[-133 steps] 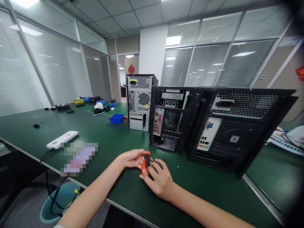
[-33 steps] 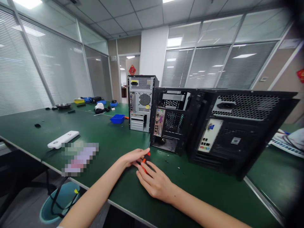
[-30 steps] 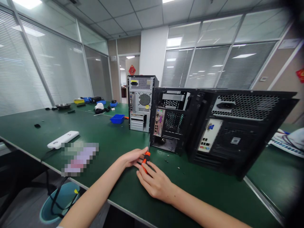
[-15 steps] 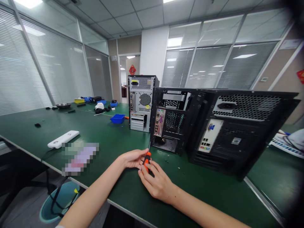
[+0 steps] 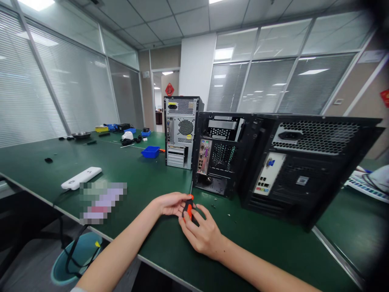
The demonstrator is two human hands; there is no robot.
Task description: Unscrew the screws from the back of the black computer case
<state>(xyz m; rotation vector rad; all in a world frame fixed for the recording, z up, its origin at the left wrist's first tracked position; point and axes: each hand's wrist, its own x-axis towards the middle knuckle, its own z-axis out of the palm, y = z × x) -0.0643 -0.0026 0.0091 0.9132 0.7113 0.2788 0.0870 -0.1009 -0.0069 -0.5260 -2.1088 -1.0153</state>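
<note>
Between my two hands is an orange and black screwdriver (image 5: 189, 209), its thin shaft pointing away toward the middle computer case. My left hand (image 5: 172, 203) grips it near the collar, thumb along the top. Around the lower handle curl the fingers of my right hand (image 5: 203, 230). Just beyond the shaft stands the black middle computer case (image 5: 212, 184) with an open bay at the top of its back. Whether the tip touches the case I cannot tell. Several small screws (image 5: 214, 205) lie on the green table to the right of the handle.
A grey-backed computer case (image 5: 179, 134) stands behind at left, a large black case (image 5: 291, 178) at right. On the green table (image 5: 133, 166) are a blue tray (image 5: 151, 152), a white power bank (image 5: 81, 177) and a blurred-out item (image 5: 103, 202). A teal bucket (image 5: 59, 265) sits below the edge.
The screwdriver handle has turned, showing its orange and black sides differently. My right hand's fingers have shifted slightly to the right and opened a little around it. My left hand has barely moved.
</note>
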